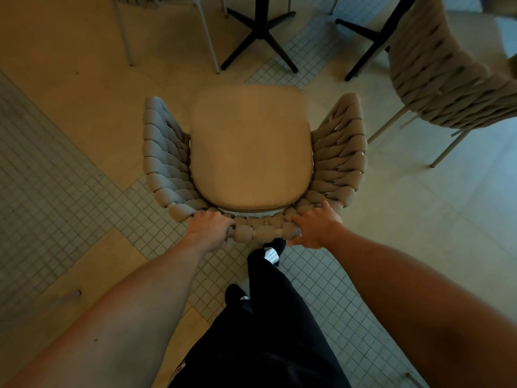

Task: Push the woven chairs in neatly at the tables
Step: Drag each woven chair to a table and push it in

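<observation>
A woven chair point(165, 152) with a tan seat cushion point(251, 147) stands right below me, seen from above, its open front facing away from me. My left hand point(208, 228) grips the top rail of its backrest on the left. My right hand point(316, 228) grips the same rail on the right. Beyond the chair's front stands a black cross-shaped table base point(258, 32); the tabletop is out of view.
A second woven chair point(447, 79) stands at the right, close to another black table base point(372, 37). Pale metal legs of a third chair point(209, 40) show at the top left. My dark trouser legs and a shoe point(268, 256) are behind the chair. The floor is tiled.
</observation>
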Motion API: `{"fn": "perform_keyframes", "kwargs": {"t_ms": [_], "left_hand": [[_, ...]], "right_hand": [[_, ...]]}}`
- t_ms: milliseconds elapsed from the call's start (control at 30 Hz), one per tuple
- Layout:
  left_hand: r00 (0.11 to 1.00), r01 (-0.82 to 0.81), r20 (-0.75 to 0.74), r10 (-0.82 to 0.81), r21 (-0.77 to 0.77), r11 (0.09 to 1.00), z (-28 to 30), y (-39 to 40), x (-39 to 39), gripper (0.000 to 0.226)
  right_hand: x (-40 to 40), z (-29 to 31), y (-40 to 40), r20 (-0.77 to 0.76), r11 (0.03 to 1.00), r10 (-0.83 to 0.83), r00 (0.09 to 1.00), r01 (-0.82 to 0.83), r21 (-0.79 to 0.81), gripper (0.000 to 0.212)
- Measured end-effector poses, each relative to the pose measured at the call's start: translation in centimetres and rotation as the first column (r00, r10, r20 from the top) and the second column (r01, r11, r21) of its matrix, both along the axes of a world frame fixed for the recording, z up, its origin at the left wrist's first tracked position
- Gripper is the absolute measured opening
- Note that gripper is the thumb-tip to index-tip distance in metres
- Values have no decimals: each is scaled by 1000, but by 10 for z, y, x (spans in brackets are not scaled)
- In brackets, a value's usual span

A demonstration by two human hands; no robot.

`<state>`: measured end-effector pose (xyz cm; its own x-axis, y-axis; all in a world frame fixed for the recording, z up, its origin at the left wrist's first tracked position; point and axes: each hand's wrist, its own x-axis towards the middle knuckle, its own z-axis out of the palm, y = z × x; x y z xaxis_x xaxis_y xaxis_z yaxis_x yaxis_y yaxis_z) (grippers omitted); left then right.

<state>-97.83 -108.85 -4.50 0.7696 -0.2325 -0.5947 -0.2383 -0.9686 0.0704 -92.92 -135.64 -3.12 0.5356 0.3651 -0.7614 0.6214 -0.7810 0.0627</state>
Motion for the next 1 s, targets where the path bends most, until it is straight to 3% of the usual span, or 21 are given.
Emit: {"fn": "perform_keyframes", "kwargs": {"t_ms": [1000], "left_hand": [[997, 38, 72, -39, 12, 999, -6, -13, 342, 26]], "right_hand": [[336, -3, -17, 74, 1000, 10, 997, -11, 15, 70]]}}
